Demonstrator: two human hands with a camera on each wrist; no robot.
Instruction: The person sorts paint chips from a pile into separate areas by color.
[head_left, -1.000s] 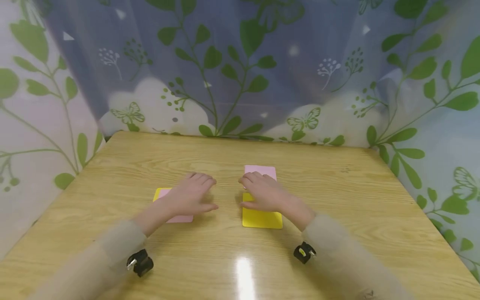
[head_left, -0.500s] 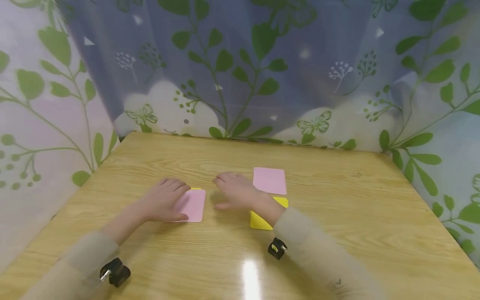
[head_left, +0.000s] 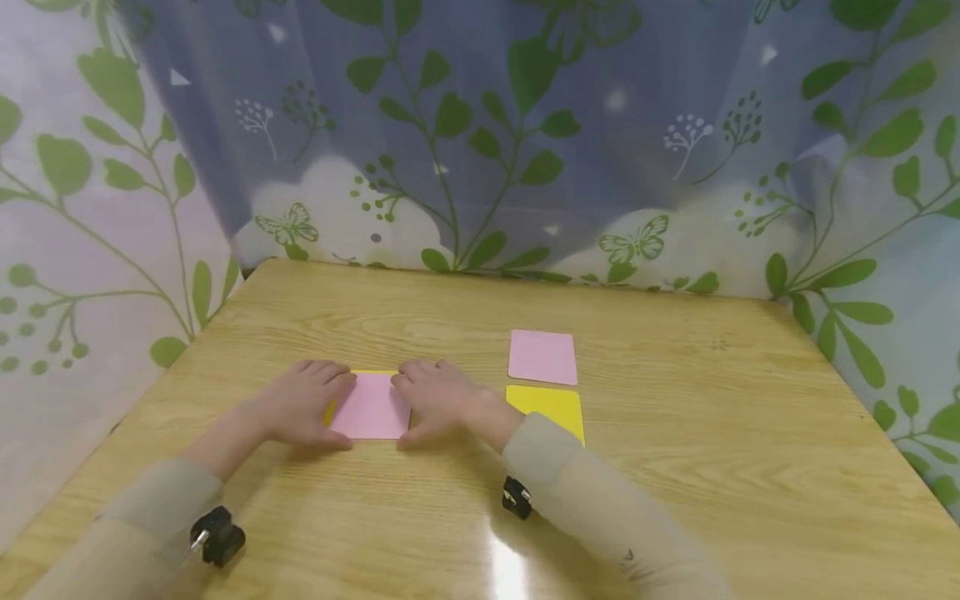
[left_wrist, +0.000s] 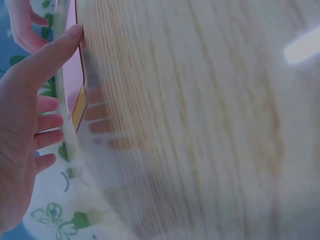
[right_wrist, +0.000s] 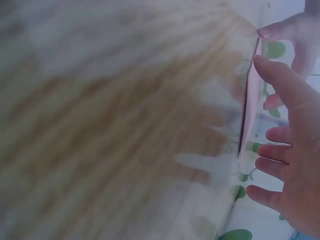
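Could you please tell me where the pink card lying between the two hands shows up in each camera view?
Head: the pink card lies left of centre on the table.
Left wrist: its pink edge at upper left, by the left hand.
Right wrist: its thin pink edge at right, by the right hand.
Shared landmark: the yellow card beneath it.

Beige sleeves (head_left: pixel 592 500), black wrist cameras (head_left: pixel 217 535)

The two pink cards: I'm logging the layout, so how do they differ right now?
The near pink square card lies between the left hand and right hand, touched by both; the far pink square card lies untouched. The near one sits on a yellow card; the far one lies bare on the wooden table. Both lie flat.
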